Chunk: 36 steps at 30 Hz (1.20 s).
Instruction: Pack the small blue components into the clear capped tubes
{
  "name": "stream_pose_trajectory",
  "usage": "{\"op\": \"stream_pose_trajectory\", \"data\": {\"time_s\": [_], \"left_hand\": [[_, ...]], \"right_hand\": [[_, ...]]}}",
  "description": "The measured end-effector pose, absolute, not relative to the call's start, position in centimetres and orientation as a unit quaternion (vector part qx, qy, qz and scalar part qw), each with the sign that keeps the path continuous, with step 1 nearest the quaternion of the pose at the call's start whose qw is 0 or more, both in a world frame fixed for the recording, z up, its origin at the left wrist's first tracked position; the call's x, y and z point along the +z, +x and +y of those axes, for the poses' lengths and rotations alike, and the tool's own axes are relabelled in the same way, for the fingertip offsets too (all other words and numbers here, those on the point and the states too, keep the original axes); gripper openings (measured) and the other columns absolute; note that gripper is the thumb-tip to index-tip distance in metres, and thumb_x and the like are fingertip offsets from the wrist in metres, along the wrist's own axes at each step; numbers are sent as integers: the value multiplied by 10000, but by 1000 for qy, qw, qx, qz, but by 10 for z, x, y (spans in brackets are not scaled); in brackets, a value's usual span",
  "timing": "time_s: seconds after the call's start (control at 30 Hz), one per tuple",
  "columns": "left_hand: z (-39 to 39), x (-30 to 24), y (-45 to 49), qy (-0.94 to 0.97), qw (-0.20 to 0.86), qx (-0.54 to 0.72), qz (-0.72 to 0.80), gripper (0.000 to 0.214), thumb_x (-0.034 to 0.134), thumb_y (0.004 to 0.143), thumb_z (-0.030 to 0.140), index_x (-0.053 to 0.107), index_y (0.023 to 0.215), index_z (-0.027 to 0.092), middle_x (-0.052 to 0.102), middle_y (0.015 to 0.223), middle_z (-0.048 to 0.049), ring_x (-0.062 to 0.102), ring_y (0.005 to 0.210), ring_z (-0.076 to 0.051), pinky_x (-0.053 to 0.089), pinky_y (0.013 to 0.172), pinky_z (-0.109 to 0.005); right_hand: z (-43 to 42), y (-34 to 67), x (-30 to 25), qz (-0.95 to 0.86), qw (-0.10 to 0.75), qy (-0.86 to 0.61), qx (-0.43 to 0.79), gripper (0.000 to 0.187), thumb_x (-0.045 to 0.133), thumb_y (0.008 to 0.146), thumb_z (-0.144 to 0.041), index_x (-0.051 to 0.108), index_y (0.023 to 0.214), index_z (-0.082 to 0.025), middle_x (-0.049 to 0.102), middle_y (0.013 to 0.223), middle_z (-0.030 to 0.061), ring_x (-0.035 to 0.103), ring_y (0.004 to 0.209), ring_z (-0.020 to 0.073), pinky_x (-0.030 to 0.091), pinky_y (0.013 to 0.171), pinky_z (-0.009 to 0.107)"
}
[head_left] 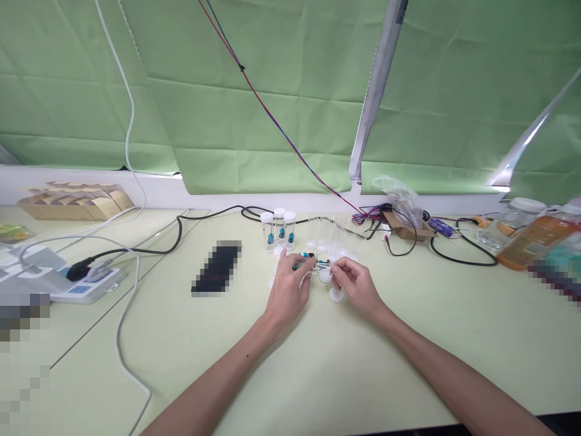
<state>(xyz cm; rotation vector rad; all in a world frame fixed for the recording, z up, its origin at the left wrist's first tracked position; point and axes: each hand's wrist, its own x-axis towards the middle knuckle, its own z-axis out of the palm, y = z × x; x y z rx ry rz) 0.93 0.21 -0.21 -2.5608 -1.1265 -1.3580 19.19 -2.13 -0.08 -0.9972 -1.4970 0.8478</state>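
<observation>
My left hand (289,283) is curled over small teal and dark green pieces (305,260), with its thumb and a bent finger closed around something mostly hidden. Close on its right, my right hand (356,284) pinches a thin pale stick-like piece (323,265) that reaches toward the left fingers. A round white cap (336,295) lies just below the right fingertips. Behind the left hand stand several clear tubes with white lids (289,216), each with a blue-green item (291,238) inside. To their right are clear tubes (323,230) with white ends at the bottom.
A blurred-out dark rectangle (216,268) lies on the table left of my hands. A power strip (86,287) with cables is at far left, near a divided cardboard box (77,201). Cables and a small carton (408,227) sit at back right, beside an orange bottle (538,239).
</observation>
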Motion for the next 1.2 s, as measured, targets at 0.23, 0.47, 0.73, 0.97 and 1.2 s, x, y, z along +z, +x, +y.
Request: {"op": "stream_pose_trajectory", "data": {"time_s": [0.23, 0.47, 0.73, 0.97, 1.2], "left_hand": [[-1, -5, 11, -824, -13, -438, -360, 400, 539, 823, 62, 601, 1169, 255, 596, 1003, -44, 610, 989, -202, 295, 1129, -589], [-2, -7, 14, -821, -36, -446, -354, 358, 571, 833, 114, 597, 1159, 258, 620, 995, -39, 634, 977, -202, 309, 1131, -580], [-2, -5, 15, -807, -53, -465, -360, 321, 608, 840, 165, 595, 1152, 235, 651, 1027, -45, 642, 976, -194, 313, 1145, -528], [-2, 5, 14, -749, -96, -513, -407, 251, 662, 821, 277, 624, 1058, 203, 699, 977, -47, 669, 915, -199, 508, 956, -410], [-6, 8, 17, -693, -278, -512, -425, 338, 703, 779, 359, 633, 1063, 190, 722, 981, -58, 686, 894, -204, 573, 829, -365]], "right_hand": [[-26, 189, 1, -634, 565, -447, 282, 250, 591, 886, -397, 592, 745, -191, 531, 614, -19, 481, 538, 124, 411, 538, 263], [-27, 188, -3, -637, 582, -451, 229, 228, 588, 891, -390, 628, 773, -199, 591, 652, 1, 539, 587, 146, 441, 556, 276], [-30, 186, -1, -632, 602, -440, 211, 203, 528, 928, -363, 630, 874, -196, 599, 677, 11, 548, 577, 142, 437, 543, 275], [-29, 187, 0, -607, 620, -454, 202, 203, 499, 946, -376, 595, 940, -198, 600, 725, 16, 544, 568, 132, 450, 541, 266], [-23, 190, -2, -629, 594, -473, 168, 203, 506, 944, -342, 609, 862, -187, 605, 724, 14, 561, 644, 146, 458, 618, 266]]}}
